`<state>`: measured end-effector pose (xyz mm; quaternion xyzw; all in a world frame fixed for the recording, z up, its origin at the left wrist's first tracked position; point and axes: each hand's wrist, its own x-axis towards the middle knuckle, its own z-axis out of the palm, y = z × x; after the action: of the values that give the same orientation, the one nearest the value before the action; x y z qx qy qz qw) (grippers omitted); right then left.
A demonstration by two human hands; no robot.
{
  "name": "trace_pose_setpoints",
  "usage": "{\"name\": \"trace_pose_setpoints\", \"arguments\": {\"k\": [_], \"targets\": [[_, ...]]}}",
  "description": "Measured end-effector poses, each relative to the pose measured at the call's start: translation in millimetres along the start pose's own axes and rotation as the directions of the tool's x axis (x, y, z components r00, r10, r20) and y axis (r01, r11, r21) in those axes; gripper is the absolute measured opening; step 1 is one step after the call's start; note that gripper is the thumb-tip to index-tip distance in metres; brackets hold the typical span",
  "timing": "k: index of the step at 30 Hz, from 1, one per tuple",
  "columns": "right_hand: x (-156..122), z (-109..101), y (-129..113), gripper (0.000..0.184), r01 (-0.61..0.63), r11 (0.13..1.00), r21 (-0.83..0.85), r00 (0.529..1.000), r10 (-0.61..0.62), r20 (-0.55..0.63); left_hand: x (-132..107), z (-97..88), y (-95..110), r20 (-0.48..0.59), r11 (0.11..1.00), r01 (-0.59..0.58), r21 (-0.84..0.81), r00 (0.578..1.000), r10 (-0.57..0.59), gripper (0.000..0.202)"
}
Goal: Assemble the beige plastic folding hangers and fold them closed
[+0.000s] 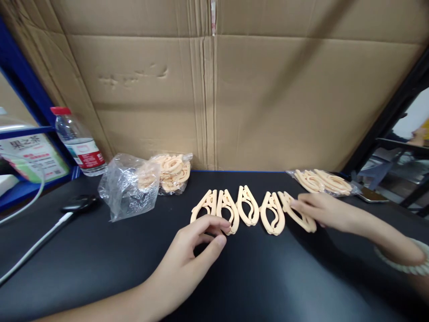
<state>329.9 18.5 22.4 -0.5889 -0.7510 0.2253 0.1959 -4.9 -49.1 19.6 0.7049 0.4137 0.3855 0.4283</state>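
Observation:
Several cream folding clothes hangers, folded up, lie in a row on the black table (244,273). My left hand (197,250) is open over the left end of the row, thumb apart from curved fingers. It partly covers the leftmost hanger (203,205), and its fingertips are over the lower end of the second hanger (235,219). The middle hanger (255,213) and the fourth hanger (263,214) are untouched. On the right, my right hand (318,208) grips the rightmost hanger (296,214), which tilts more than the others.
Back left, a bag of hangers (174,172) sits beside a crumpled clear plastic bag (129,188). Another bagged set of hangers (321,182) lies back right near a phone-like flat object (373,195). A water bottle (82,147), white cable (36,243) and cardboard wall (268,89) border the table.

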Motion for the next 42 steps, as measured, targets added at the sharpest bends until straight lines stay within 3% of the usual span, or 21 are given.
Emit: {"name": "trace_pose_setpoints", "arguments": {"k": [5, 8, 10, 13, 16, 21, 24, 32, 35, 39, 42], "targets": [[1, 9, 8, 0.057, 0.026, 0.971, -0.237, 0.998, -0.039, -0.05, 1, -2.9, 1, -0.004, 0.979, -0.074, 0.191, 0.997, 0.077, 0.016], [-2, 5, -4, 0.053, 0.014, 0.943, -0.331, 0.991, -0.058, -0.122, 0, -5.8, -1, 0.049, 0.913, -0.172, 0.37, 0.985, 0.166, 0.02], [-6, 4, -16, 0.047, 0.097, 0.934, -0.344, 0.976, -0.157, -0.149, -2, -6.1, -4, 0.097, 0.845, -0.235, 0.481, 0.972, 0.214, 0.025], [-16, 15, -33, 0.056, 0.235, 0.915, -0.329, 0.958, -0.274, -0.079, -6, -2.2, -11, 0.122, 0.714, -0.251, 0.654, 0.966, 0.228, 0.041], [-30, 38, -47, 0.074, 0.243, 0.907, -0.345, 0.965, -0.261, -0.005, -10, 4.2, -19, 0.091, 0.619, -0.189, 0.762, 0.978, 0.186, 0.055], [-40, 68, -60, 0.069, 0.263, 0.863, -0.432, 0.965, -0.243, 0.102, -6, 4.1, -28, 0.203, 0.507, -0.214, 0.835, 0.976, 0.077, 0.065], [-24, 74, -61, 0.07, 0.242, 0.851, -0.465, 0.969, -0.235, 0.074, 10, -2.2, -29, 0.244, 0.487, -0.223, 0.845, 0.97, 0.021, 0.064], [59, 81, -60, 0.067, 0.227, 0.857, -0.462, 0.957, -0.285, -0.058, 81, -15.3, -36, 0.175, 0.449, -0.147, 0.882, 0.984, -0.02, 0.068], [66, 82, -64, 0.055, 0.277, 0.831, -0.482, 0.905, -0.394, -0.158, 87, -17.0, -39, 0.138, 0.418, -0.156, 0.895, 0.988, 0.074, 0.062], [48, 79, -64, 0.032, 0.444, 0.712, -0.543, 0.776, -0.609, -0.164, 72, -20.5, -36, 0.192, 0.249, -0.266, 0.931, 0.939, 0.285, 0.044], [31, 76, -57, 0.022, 0.507, 0.675, -0.536, 0.73, -0.667, -0.149, 56, -28.5, -30, 0.225, 0.128, -0.287, 0.949, 0.905, 0.361, 0.03]]}}
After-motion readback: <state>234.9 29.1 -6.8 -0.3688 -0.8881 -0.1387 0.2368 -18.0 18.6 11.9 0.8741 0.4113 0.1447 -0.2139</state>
